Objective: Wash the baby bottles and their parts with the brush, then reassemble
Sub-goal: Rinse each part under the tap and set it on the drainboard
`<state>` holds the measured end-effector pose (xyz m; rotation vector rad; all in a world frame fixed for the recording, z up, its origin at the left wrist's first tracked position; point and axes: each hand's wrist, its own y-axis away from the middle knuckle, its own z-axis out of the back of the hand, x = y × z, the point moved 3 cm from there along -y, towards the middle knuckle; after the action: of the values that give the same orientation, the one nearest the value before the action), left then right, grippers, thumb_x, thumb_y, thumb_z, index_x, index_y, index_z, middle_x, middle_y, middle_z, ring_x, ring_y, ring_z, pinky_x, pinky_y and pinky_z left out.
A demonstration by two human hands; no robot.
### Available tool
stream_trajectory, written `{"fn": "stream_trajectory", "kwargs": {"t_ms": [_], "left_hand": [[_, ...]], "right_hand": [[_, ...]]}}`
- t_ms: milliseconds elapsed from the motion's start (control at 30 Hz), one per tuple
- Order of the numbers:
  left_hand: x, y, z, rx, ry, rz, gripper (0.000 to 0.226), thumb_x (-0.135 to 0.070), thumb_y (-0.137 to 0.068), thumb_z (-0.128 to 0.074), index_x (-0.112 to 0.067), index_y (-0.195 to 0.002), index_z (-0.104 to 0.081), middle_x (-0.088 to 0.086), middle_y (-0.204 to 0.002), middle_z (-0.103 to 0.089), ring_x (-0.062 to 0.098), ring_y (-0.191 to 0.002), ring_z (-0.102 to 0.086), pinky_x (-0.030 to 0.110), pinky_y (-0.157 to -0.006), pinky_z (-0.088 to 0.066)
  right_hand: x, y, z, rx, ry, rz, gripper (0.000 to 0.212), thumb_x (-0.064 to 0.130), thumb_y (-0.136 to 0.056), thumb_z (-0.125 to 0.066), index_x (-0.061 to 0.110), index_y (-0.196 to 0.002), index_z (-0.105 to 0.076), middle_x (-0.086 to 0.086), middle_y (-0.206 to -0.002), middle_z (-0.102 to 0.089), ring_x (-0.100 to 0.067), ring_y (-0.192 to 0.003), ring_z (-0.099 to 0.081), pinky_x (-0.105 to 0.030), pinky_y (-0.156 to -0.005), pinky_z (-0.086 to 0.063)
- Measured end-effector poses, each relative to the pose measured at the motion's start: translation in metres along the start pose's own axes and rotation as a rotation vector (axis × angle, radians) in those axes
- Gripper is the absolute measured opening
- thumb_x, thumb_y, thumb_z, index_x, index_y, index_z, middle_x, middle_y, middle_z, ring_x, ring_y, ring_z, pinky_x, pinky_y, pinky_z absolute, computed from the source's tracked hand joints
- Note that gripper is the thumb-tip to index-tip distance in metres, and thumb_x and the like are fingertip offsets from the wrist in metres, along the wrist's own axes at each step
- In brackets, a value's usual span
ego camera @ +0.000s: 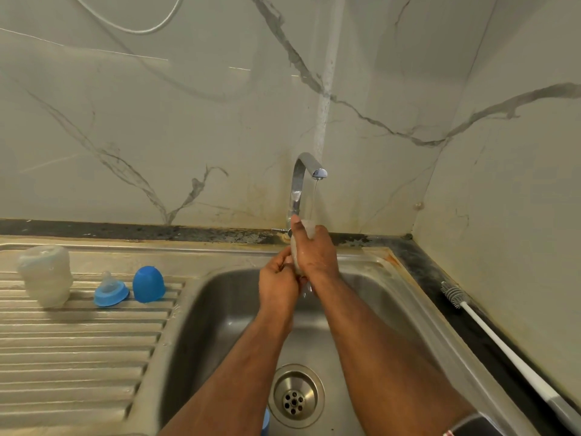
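Both hands, the right hand (314,253) and left hand (278,283), clasp a clear bottle (309,229) under the running tap (306,174); left of them a second bottle (45,275), teat (110,291) and cap (148,284) wait unassembled, so reassembly seems ahead.

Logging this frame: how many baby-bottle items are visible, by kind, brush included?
Clear plastic bottle bodies: 2, one upside down on the draining board, one held under the tap
Blue collar with clear teat: 1
Blue domed cap: 1
White long-handled bottle brush: 1
Total: 5
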<state>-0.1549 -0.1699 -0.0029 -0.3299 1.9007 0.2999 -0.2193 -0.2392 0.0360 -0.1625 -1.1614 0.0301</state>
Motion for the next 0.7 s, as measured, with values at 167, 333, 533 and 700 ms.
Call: {"fn": "stream_trajectory", "kwargs": {"t_ms": [167,333,533,700], "left_hand": [[-0.002,-0.002,0.001,0.16,0.253,0.129,0.03,-0.017,-0.11,-0.042,-0.007,-0.127,-0.065,0.019,-0.113,-0.074,0.034,-0.11,-0.071,0.047,-0.097,-0.058],[-0.002,0.005,-0.006,0.28,0.306,0.238,0.033,-0.022,-0.11,-0.041,-0.004,-0.13,-0.06,0.022,-0.117,-0.073,0.036,-0.113,-0.07,0.042,-0.096,-0.058],[0.002,-0.006,-0.001,0.035,0.261,0.103,0.029,-0.01,-0.108,-0.047,-0.014,-0.124,-0.07,0.012,-0.108,-0.077,0.029,-0.098,-0.075,0.046,-0.084,-0.062],[0.0,-0.002,0.001,0.047,0.368,0.163,0.03,-0.009,-0.108,-0.043,-0.009,-0.122,-0.069,0.015,-0.111,-0.076,0.027,-0.099,-0.075,0.043,-0.084,-0.062]], "right_hand": [[-0.003,-0.006,-0.001,0.252,-0.295,-0.064,0.036,0.042,-0.101,-0.052,0.021,-0.13,-0.056,-0.01,-0.122,-0.066,-0.027,-0.104,-0.066,-0.042,-0.088,-0.056],[-0.02,-0.008,0.019,0.319,-0.459,-0.163,0.042,0.043,-0.078,-0.083,0.014,-0.106,-0.07,-0.019,-0.106,-0.074,-0.028,-0.084,-0.071,-0.043,-0.082,-0.058],[-0.01,-0.001,-0.001,0.047,-0.191,-0.044,0.053,0.059,-0.098,-0.047,0.013,-0.124,-0.055,-0.003,-0.109,-0.066,-0.022,-0.096,-0.064,-0.036,-0.083,-0.051],[-0.006,0.016,0.0,0.134,-0.315,-0.012,0.043,0.036,-0.101,-0.056,0.022,-0.139,-0.04,-0.001,-0.119,-0.057,-0.022,-0.107,-0.059,-0.047,-0.096,-0.053]]}}
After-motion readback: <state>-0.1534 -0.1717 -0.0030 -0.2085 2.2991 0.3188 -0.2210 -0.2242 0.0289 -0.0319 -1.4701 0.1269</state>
